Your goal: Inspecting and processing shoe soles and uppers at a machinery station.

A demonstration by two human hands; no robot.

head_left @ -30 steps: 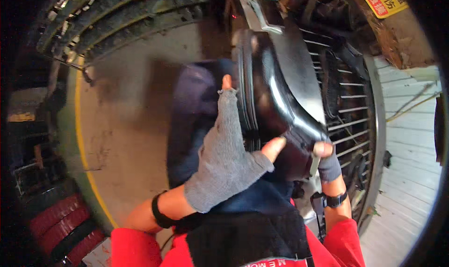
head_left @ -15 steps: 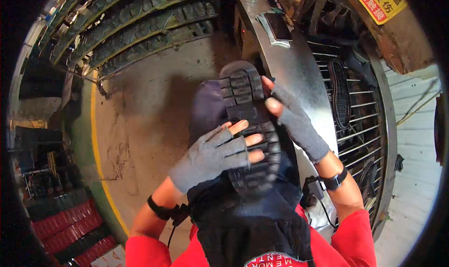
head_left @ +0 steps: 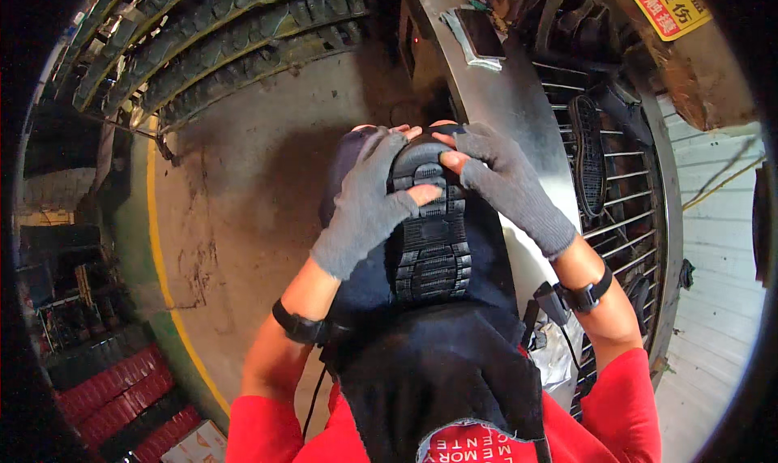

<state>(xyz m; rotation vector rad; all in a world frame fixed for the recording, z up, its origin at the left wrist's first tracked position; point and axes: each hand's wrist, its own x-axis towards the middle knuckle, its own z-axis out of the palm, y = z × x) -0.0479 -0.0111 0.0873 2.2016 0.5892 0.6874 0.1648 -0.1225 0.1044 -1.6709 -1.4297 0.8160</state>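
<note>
Black shoe (head_left: 428, 228) lies sole-up on the person's lap, just left of the steel bench (head_left: 502, 98) | left hand (head_left: 369, 203), gloved, clasps its toe end | right hand (head_left: 510, 183) pinches the same end | probably light, its rubber tread grippy and flexible; best held by the edges | upper hidden.

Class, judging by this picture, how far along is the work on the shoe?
Done: the black shoe lies sole-up on the lap. In hand: the left hand and right hand press its far end. Left: another sole sits untouched on the wire rack.
</note>
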